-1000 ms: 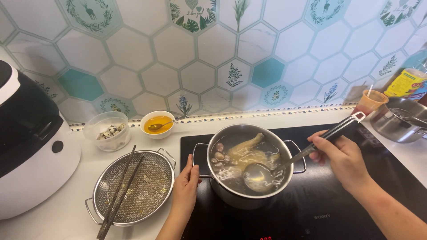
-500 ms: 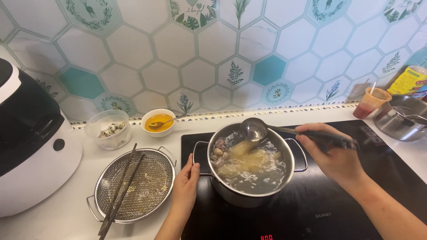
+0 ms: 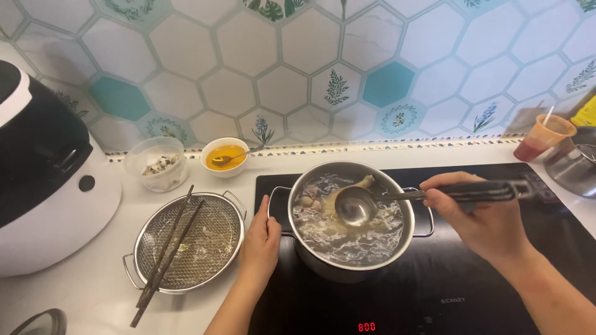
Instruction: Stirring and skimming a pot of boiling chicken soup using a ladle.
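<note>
At the centre of the frame a steel pot (image 3: pixel 351 248) sits on a black cooktop (image 3: pixel 472 285), full of bubbling, foamy broth with a pale piece of chicken (image 3: pixel 347 189) showing above the surface toward the far rim. From the lower right the right hand (image 3: pixel 481 214) comes in, its fingers clenched round the dark handle of a ladle (image 3: pixel 354 205) held roughly level, the bowl tipped on its side just over the broth in the middle of the pot. Rising from the bottom edge, the left hand (image 3: pixel 261 239) lies flat against the pot's left side handle, fingers straight and together, touching it rather than wrapping it. Just left of that hand stands a round mesh strainer (image 3: pixel 189 242) on the white counter (image 3: pixel 87 291), with a pair of dark chopsticks (image 3: pixel 164 254) laid slantwise across it. Behind the strainer, near the tiled wall, are a small white bowl (image 3: pixel 225 156) of amber liquid with a spoon in it and a clear tub (image 3: pixel 155 162) beside it. A black and white cooker (image 3: pixel 43 174) fills the left edge. At the upper right, a plastic cup (image 3: pixel 543 136) of red drink stands next to another steel vessel (image 3: pixel 574 170).
</note>
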